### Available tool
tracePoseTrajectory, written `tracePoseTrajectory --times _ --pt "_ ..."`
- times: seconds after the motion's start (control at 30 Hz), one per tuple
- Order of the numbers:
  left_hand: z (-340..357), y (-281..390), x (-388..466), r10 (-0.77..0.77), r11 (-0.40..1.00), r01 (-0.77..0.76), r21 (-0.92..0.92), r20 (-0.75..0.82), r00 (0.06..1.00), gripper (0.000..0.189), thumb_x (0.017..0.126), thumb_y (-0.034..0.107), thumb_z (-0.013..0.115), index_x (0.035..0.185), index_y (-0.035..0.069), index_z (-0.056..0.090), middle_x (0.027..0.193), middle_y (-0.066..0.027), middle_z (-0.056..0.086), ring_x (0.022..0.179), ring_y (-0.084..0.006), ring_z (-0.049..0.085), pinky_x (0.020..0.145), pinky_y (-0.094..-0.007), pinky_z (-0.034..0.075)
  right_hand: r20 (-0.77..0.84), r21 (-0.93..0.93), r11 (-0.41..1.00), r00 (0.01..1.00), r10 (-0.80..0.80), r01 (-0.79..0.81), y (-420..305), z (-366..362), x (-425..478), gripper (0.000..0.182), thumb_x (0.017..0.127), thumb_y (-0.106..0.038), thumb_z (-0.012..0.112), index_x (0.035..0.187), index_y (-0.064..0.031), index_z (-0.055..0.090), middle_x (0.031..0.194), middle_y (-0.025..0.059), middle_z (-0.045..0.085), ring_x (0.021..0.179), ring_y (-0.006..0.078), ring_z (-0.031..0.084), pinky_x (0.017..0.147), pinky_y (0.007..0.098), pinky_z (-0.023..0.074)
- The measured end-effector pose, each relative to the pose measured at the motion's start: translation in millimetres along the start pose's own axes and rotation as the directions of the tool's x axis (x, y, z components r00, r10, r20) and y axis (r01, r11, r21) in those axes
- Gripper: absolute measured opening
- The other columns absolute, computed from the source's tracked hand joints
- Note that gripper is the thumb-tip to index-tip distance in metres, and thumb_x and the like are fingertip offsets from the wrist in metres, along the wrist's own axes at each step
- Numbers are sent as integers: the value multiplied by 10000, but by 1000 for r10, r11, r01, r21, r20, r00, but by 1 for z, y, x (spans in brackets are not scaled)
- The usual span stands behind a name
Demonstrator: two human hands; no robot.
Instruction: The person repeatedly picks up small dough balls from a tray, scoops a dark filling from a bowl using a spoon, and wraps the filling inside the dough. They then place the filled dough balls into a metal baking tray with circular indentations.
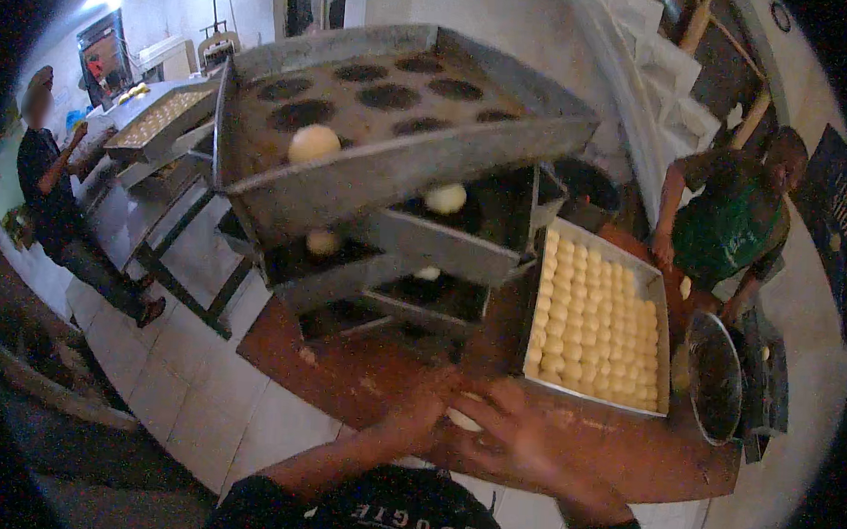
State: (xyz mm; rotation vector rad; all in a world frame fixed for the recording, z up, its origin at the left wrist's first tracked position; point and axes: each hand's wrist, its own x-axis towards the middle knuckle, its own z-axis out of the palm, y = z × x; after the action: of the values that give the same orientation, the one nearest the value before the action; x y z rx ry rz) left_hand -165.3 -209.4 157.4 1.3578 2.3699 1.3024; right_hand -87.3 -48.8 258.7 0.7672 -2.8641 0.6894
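Both of my hands meet around a piece of pale dough [465, 412] low over the reddish-brown table [600, 449]. My left hand [428, 406] is on its left side, with fingers blurred and partly hidden. My right hand [505, 420] curves over the dough from the right, its fingers touching it. Just beyond them on the right lies a metal tray [595, 397] packed with rows of dough balls [595, 314]. In front stands a stack of deep metal pans; the top pan [406, 168] has dark round marks and a single dough ball [314, 144].
A co-worker in a green apron [723, 221] is at the table's far right, near a round metal bowl [715, 380]. Lower pans [453, 244] jut out crookedly. Another person [65, 199] stands far left beside a rack holding a dough tray [162, 118].
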Motion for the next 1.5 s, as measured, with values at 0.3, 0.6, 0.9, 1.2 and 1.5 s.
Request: tracePoseTrajectory --times 0.3,0.6,0.9,1.2,1.5 --pt "-13 -136 -88 -357 891 368 267 -91 930 494 812 406 542 1158 57 499 1160 -262 483 1029 -403 504 876 -464 413 -372 40 979 912 -173 202 -30 -191 147 395 710 -172 656 1060 -9 570 1057 110 540 1013 221 508 896 332 374" --pt "2 -159 -85 22 927 46 373 -175 984 252 834 255 548 979 50 562 978 -177 509 927 -350 489 792 -497 414 58 -339 936 991 122 -96 49 -174 274 369 707 -205 662 1022 -25 598 964 167 594 899 294 570 801 350 444" --pt "-11 -138 -85 -91 940 169 296 -260 961 259 823 204 539 1002 16 553 948 -193 497 887 -377 474 783 -492 414 287 -278 925 897 338 -259 7 -177 276 627 887 -453 404 1319 -8 312 1249 235 441 1144 326 450 954 356 348" --pt "-35 -121 -65 -207 934 205 292 -26 978 365 820 301 527 1071 38 554 1051 -259 505 1008 -441 479 850 -515 412 392 -247 967 906 163 -67 34 -166 267 535 926 -435 278 1305 -66 362 1334 221 343 1171 381 396 988 402 329" --pt "-27 -129 -72 21 902 63 426 -191 981 278 770 223 588 965 26 578 925 -214 547 841 -379 524 704 -469 438 -841 173 985 523 139 17 -14 -104 112 147 821 -97 562 931 -7 598 879 97 640 800 171 596 722 291 464"
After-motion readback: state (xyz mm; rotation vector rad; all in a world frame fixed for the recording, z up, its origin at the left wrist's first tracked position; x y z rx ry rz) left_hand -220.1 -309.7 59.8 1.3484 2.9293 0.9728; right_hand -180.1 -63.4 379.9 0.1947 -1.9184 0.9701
